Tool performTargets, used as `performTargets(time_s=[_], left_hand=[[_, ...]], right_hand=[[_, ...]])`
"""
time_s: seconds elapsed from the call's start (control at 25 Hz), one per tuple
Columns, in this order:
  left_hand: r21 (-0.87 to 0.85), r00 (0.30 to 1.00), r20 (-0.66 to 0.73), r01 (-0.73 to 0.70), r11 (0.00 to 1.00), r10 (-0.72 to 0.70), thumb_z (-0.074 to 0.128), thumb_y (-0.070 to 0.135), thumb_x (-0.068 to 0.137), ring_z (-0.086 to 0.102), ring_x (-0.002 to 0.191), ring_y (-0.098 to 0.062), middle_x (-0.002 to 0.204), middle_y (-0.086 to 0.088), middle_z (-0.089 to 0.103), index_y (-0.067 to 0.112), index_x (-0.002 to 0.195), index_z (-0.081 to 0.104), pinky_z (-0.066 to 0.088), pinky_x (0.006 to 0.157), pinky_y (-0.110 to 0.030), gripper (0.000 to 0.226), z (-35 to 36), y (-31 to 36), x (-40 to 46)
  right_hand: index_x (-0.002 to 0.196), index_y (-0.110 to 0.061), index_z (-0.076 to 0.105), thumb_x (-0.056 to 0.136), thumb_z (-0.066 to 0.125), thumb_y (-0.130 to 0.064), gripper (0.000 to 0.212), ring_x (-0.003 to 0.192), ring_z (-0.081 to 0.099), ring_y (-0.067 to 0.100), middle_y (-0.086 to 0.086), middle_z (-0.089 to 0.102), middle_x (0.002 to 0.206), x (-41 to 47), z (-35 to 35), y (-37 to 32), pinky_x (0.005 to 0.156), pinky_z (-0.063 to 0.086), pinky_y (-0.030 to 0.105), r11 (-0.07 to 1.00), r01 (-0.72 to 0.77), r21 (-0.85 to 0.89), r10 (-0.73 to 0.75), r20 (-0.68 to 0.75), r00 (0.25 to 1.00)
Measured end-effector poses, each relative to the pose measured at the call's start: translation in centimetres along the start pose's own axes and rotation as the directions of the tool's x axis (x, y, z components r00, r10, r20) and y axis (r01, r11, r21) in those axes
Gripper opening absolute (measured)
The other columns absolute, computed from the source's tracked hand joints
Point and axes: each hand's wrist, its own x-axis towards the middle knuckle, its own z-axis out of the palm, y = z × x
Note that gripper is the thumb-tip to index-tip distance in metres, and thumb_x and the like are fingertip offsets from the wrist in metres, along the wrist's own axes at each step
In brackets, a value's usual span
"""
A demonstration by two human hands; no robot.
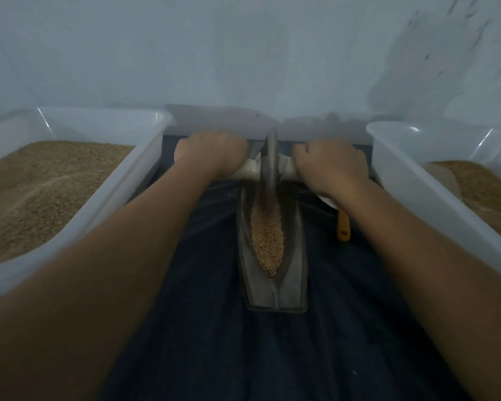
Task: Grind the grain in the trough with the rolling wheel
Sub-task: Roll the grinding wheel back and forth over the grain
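Your dark blue cloth-covered worktop [209,328] carries two white plastic tubs: the large one [145,157] along the left edge holds brown ground grain, the one [394,180] along the right edge holds a smaller heap. Between them, on the middle of the worktop, the long grey boat-shaped metal trough [294,273] runs from front to back, with tan grain [266,235] lying in its groove. The grey metal rolling wheel [269,163] stands upright at the trough's far end, on the grain. Your left hand [211,154] and right hand [330,163] each have fingers curled tight round the pale axle handle [250,170] either side of the wheel. A small orange handle [344,227] lies beside the right tub.
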Motion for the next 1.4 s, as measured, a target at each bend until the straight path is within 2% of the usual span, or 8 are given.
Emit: performTargets(time_s=[0.24,0.36,0.44,0.6,0.72,0.96,1.12,1.4], left_hand=[[0.287,0.94,-0.169,-0.241,0.927,0.297,0.041,0.026,0.102,0.046,0.077,-0.029,0.083,-0.001,0.036,0.018,0.094,0.036,0.044,0.062,-0.044,0.012,0.6,0.1,-12.1],[0.28,0.928,-0.142,-0.296,0.913,0.345,0.044,0.028,0.104,0.056,0.081,-0.03,0.09,-0.003,0.046,0.017,0.097,0.042,0.048,0.064,-0.044,0.013,1.1,-0.4,-11.7],[0.205,0.961,-0.173,-0.181,0.962,0.218,0.036,0.039,0.103,0.059,0.09,-0.034,0.104,-0.008,0.06,0.018,0.102,0.051,0.051,0.075,-0.046,0.026,1.3,-0.1,-8.6],[-0.166,0.991,-0.06,0.106,0.98,-0.117,0.03,0.045,0.095,0.056,0.123,-0.039,0.141,-0.015,0.059,0.023,0.132,0.059,0.041,0.09,-0.048,0.052,0.2,0.4,0.4],[-0.227,0.993,-0.022,0.108,0.968,-0.116,0.032,0.043,0.097,0.055,0.125,-0.038,0.145,-0.015,0.057,0.02,0.134,0.057,0.043,0.1,-0.049,0.051,0.0,-0.1,3.0],[0.202,0.958,-0.177,-0.19,0.961,0.227,0.043,0.028,0.107,0.063,0.092,-0.038,0.106,-0.011,0.063,0.016,0.109,0.049,0.051,0.072,-0.046,0.014,2.0,-0.3,-7.0],[0.327,0.865,-0.309,-0.293,0.898,0.395,0.049,0.023,0.095,0.05,0.055,-0.029,0.077,-0.006,0.056,0.011,0.103,0.054,0.032,0.049,-0.033,0.015,1.3,-0.8,-14.5],[0.128,0.98,-0.155,-0.104,0.986,0.124,0.022,0.043,0.103,0.061,0.098,-0.036,0.118,-0.01,0.065,0.023,0.099,0.05,0.038,0.075,-0.043,0.035,0.6,0.4,-5.0]], right_hand=[[0.074,-0.023,0.054,0.101,0.031,-0.033,0.036,0.055,0.053,0.024,0.001,0.056,0.067,-10.5,-2.7,-1.5,0.051,0.05,0.036,0.993,0.057,0.106,-0.034,-0.202,0.979],[0.061,-0.026,0.031,0.094,0.049,-0.021,0.038,0.045,0.043,0.022,-0.003,0.045,0.056,-10.3,-3.2,-1.7,0.043,0.046,0.033,0.99,0.138,0.023,-0.128,-0.242,0.962],[0.067,-0.023,0.017,0.093,0.053,-0.014,0.045,0.056,0.043,0.024,-0.001,0.037,0.063,-7.8,-2.1,-1.6,0.052,0.041,0.032,0.993,0.114,-0.042,-0.116,-0.046,0.992],[0.077,-0.017,0.049,0.103,0.034,-0.029,0.032,0.081,0.053,0.03,0.014,0.059,0.092,1.6,-0.4,-0.7,0.081,0.049,0.044,0.975,-0.178,0.131,0.176,0.031,0.984],[0.071,-0.014,0.053,0.099,0.036,-0.027,0.035,0.075,0.052,0.027,0.011,0.06,0.088,4.7,-0.3,-0.6,0.065,0.036,0.033,0.977,-0.152,0.147,0.15,0.021,0.988],[0.075,-0.016,0.044,0.076,-0.011,-0.043,0.061,0.07,0.045,0.026,0.003,0.052,0.078,-4.1,-2.2,-2.3,0.061,0.036,0.036,0.999,0.024,-0.031,-0.026,-0.052,0.998],[0.067,-0.026,0.053,0.098,0.012,-0.042,0.054,0.053,0.047,0.017,-0.005,0.051,0.062,-11.5,-3.5,-2.0,0.05,0.037,0.03,0.997,-0.004,0.079,0.017,-0.164,0.986],[0.084,-0.014,0.036,0.099,0.024,-0.025,0.022,0.077,0.043,0.027,0.003,0.037,0.076,-3.5,-0.6,-0.9,0.067,0.036,0.042,1.0,-0.008,0.01,0.008,0.002,1.0]])
